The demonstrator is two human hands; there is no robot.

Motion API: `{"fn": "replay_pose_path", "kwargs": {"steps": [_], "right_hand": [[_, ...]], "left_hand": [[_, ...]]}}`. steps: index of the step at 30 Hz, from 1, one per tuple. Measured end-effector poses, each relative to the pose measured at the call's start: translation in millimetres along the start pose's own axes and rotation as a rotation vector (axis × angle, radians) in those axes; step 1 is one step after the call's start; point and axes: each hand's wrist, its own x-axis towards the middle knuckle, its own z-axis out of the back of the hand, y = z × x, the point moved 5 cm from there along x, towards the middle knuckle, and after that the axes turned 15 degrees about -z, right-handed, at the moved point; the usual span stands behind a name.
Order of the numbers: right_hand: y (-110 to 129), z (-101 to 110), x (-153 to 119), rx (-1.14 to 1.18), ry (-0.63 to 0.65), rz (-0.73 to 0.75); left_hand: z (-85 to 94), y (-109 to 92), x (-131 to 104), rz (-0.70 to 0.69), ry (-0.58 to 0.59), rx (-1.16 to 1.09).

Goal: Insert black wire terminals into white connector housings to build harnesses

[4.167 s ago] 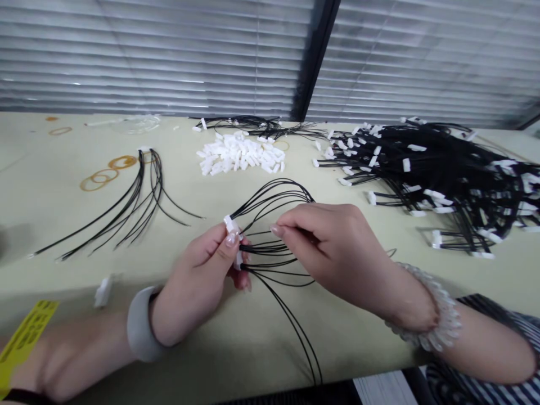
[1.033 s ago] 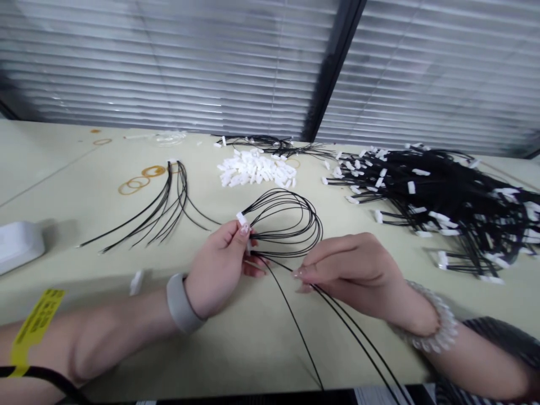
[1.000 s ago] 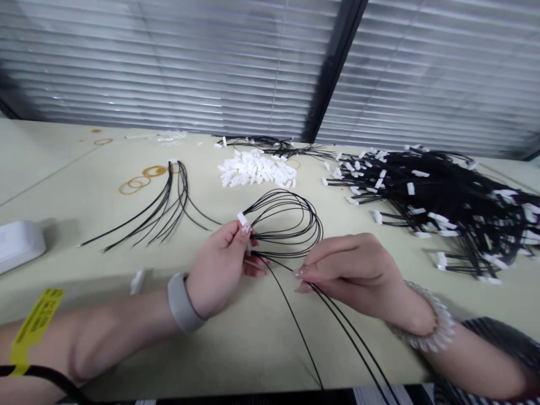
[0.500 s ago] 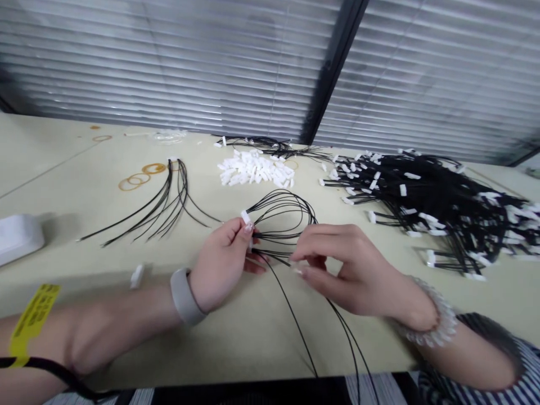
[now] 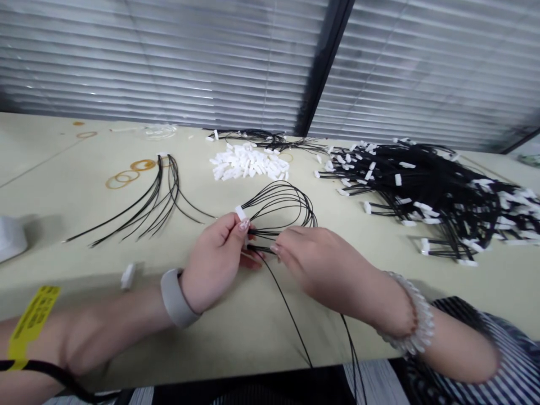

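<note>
My left hand (image 5: 215, 256) pinches a white plastic connector (image 5: 241, 213) between thumb and fingers, near the middle of the table. From the connector several thin black wires (image 5: 301, 197) loop out to the right and curve back toward it. My right hand (image 5: 324, 264) is closed, its thumb and fingertips gripping black wires just right of the connector. One loose wire (image 5: 283, 301) hangs down from there to the table's front edge, and a few more trail below my right wrist. The exact wire ends under my right fingers are hidden.
Loose white connectors (image 5: 248, 162) lie heaped behind my hands. A large pile of black wire harnesses (image 5: 430, 180) covers the right side. To the left are a fanned wire bundle (image 5: 171, 194), rubber bands (image 5: 122, 179), a single connector (image 5: 127, 276) and a white object (image 5: 12, 242).
My right hand has moved left toward the connector, turning so its back faces up, fingers now closed on the wires. The whole view has shifted slightly.
</note>
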Motion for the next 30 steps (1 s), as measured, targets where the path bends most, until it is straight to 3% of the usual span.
{"fn": "replay_pose_path", "kwargs": {"steps": [5, 10, 15, 22, 26, 30], "right_hand": [[-3, 5, 5, 0.169, 0.069, -0.103], [-5, -6, 6, 0.579, 0.419, -0.251], [-2, 0, 7, 0.517, 0.310, -0.182], [-1, 9, 6, 0.454, 0.126, -0.118], [0, 5, 7, 0.421, 0.148, -0.089], [-5, -5, 7, 0.652, 0.299, -0.207]], "left_hand": [[1.0, -2, 0, -0.058, 0.011, 0.013], [3.9, 1, 1, -0.107, 0.005, 0.039], [5.4, 6, 4, -0.032, -0.054, -0.132], [4.4, 0, 2, -0.052, 0.007, 0.014], [2.0, -3, 2, -0.050, 0.024, 0.003], [1.7, -2, 1, -0.090, 0.025, -0.067]]}}
